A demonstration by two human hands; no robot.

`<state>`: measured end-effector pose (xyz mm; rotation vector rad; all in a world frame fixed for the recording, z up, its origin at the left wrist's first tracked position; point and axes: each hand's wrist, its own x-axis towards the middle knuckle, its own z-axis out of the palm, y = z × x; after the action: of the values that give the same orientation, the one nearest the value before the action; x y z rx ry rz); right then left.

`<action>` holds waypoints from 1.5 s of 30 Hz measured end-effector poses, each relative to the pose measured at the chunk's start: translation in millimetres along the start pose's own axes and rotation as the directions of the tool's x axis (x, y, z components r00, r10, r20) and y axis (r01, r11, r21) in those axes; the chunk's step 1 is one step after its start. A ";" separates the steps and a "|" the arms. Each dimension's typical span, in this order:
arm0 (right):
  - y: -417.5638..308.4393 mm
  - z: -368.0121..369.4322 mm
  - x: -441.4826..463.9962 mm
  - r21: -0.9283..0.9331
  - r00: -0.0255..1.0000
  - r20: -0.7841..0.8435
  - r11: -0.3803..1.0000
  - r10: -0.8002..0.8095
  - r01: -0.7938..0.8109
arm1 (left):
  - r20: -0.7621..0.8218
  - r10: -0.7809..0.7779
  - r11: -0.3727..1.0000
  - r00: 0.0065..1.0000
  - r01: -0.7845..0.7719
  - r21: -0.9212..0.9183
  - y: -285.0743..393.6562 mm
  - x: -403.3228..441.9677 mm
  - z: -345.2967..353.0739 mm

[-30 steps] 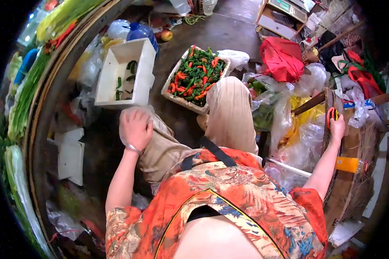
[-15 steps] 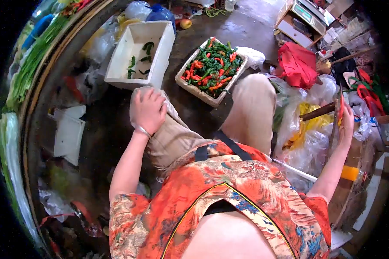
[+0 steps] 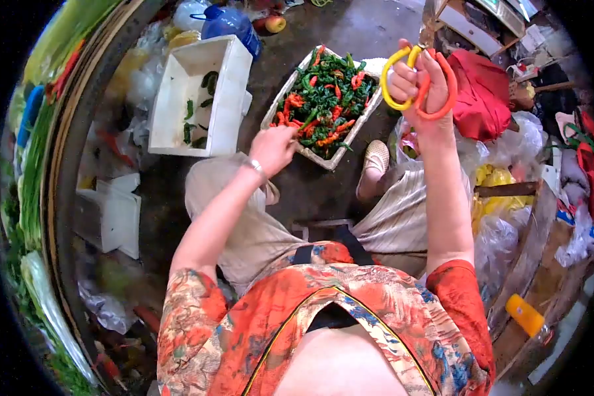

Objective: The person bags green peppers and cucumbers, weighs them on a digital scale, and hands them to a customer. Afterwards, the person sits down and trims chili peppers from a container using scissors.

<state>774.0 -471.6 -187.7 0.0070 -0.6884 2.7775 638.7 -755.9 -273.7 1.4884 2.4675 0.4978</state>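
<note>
My right hand is raised on the right with its fingers wrapped round scissors. They have one yellow and one orange handle loop, and the blades point away from me. My left hand is at the near left corner of a shallow white foam box. Its fingers are curled against the rim beside some red chili peppers, and I cannot make out what is between them. Green and red chili peppers fill this box. To its left stands a deeper white foam box with a few dark green peppers inside.
A blue plastic jug and an apple are behind the deeper box. A red bag and plastic bags lie on the right, near an orange bottle. Long green vegetables line the left edge.
My right hand has come up from the far right side and now shows the scissors in front of me. My left hand has left my knee and moved to the pepper box.
</note>
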 end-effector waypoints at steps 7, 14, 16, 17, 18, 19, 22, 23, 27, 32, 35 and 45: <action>-20.4 -35.3 8.7 -0.237 0.952 -0.289 0.971 -0.103 0.033 | 0.015 -0.239 0.964 0.971 0.239 -0.115 -26.0 107.1 134.1; -59.8 -69.1 16.6 -0.172 0.902 -0.399 0.980 -0.165 0.103 | 0.055 -0.369 0.925 0.928 0.372 -0.078 -42.2 136.0 207.8; -59.1 -70.2 16.6 -0.134 0.901 -0.408 0.986 -0.146 0.099 | 0.094 -0.374 0.915 0.922 0.384 -0.125 -60.5 146.6 212.7; -57.5 -69.5 16.5 -0.100 0.903 -0.408 0.990 -0.132 0.099 | 0.124 -0.376 0.903 0.918 0.393 -0.174 -69.7 148.3 214.3; -54.8 -68.9 16.8 -0.076 0.903 -0.411 0.992 -0.124 0.102 | 0.159 -0.452 0.836 0.878 0.479 -0.267 -66.2 151.3 198.1; -53.4 -66.7 17.0 -0.071 0.902 -0.416 0.993 -0.120 0.099 | 0.181 -0.473 0.784 0.862 0.506 -0.360 -65.4 155.1 182.2; -50.3 -58.8 18.2 -0.127 0.870 -0.479 0.990 -0.116 0.062 | 0.511 -0.453 0.039 0.730 0.589 -0.807 -52.3 163.6 138.4; -49.5 -58.9 18.6 -0.122 0.870 -0.480 0.991 -0.112 0.061 | 0.547 -0.335 -0.059 0.767 0.563 -0.825 -56.0 163.6 140.6; -48.0 -57.7 17.8 -0.148 0.865 -0.490 0.988 -0.109 0.041 | 0.543 -0.008 -0.442 0.840 0.484 -0.755 -50.8 177.6 156.2; -48.2 -59.8 15.4 -0.168 0.857 -0.501 0.985 -0.119 0.039 | 0.570 0.054 -0.533 0.820 0.507 -0.677 -44.0 193.6 182.2; -49.3 -59.9 16.3 -0.165 0.856 -0.502 0.985 -0.122 0.043 | 0.635 0.032 -0.505 0.772 0.561 -0.656 -37.5 202.3 184.1; -43.7 -51.5 20.7 -0.292 0.789 -0.585 0.956 -0.185 0.008 | 0.133 -0.217 0.895 0.967 0.251 -0.367 0.2 231.4 245.9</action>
<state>769.1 -405.4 -211.9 -0.8482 -0.8444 2.3328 618.2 -508.1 -502.1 1.0216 2.2713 0.7912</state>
